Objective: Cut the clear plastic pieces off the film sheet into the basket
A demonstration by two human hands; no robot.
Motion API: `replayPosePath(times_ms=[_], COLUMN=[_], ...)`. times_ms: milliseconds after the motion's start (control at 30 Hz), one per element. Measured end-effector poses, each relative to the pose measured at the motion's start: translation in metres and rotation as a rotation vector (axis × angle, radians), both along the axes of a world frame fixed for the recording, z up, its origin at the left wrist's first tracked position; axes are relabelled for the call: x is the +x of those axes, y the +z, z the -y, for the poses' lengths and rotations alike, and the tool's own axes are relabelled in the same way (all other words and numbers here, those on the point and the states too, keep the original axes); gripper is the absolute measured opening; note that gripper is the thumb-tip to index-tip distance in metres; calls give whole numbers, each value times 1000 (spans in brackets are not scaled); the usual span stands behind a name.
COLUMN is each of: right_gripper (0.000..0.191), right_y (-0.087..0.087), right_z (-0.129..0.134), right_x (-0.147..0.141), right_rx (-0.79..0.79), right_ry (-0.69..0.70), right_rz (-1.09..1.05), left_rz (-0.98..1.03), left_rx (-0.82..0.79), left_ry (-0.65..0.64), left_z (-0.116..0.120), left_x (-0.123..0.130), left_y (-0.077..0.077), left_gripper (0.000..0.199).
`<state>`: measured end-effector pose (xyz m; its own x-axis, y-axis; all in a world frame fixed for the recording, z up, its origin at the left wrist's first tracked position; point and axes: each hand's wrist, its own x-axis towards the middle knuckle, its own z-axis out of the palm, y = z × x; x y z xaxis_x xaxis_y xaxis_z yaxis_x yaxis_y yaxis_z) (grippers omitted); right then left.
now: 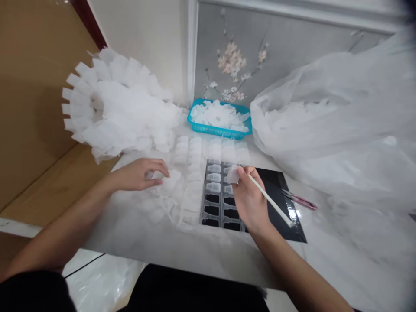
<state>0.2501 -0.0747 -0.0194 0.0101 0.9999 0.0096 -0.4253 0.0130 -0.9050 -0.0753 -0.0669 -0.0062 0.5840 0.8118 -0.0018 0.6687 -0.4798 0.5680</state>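
My right hand (250, 199) is closed around a thin white stick (271, 201), which slants down to the right past the palm. A small translucent white piece (233, 174) is at its fingertips, above a tray with moulded slots (222, 203). Pale pieces fill some upper slots; lower ones look black. My left hand (143, 174) is open, thumb and fingers apart and curved, beside a heap of thin white pieces (172, 182). Whether its fingertips touch them I cannot tell. Rows of white pieces (195, 167) lie between the heap and the tray.
Behind the rows stands a blue basket (221, 131) of white pieces. A large bundle of white strips (120, 104) is at the back left, a big clear plastic bag (331, 130) at the right. Small pink-handled scissors (302, 200) lie by a black sheet (274, 186).
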Motion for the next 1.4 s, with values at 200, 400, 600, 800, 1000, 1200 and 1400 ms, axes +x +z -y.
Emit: replayPosePath(times_ms=[200, 400, 600, 800, 1000, 1200, 1400], right_gripper=[30, 31, 33, 34, 33, 32, 35], right_y=[3, 8, 19, 21, 23, 21, 18], right_z=[1, 8, 16, 12, 11, 12, 12], right_x=[26, 40, 43, 48, 50, 49, 48], right_rx=[-195, -255, -323, -300, -228, -144, -131], right_ry=[154, 189, 247, 204, 162, 132, 166], right_rz=[-229, -314, -323, -295, -202, -72, -111], left_rz=[574, 670, 811, 906, 791, 590, 603], left_rx=[54, 68, 362, 192, 163, 254, 321], left_ry=[63, 108, -72, -256, -265, -365, -409], left_z=[-5, -7, -10, 0, -9, -11, -14], left_x=[72, 175, 204, 199, 185, 180, 179], left_y=[23, 31, -2, -15, 10, 21, 19], left_gripper=[41, 37, 34, 63, 101, 102, 106])
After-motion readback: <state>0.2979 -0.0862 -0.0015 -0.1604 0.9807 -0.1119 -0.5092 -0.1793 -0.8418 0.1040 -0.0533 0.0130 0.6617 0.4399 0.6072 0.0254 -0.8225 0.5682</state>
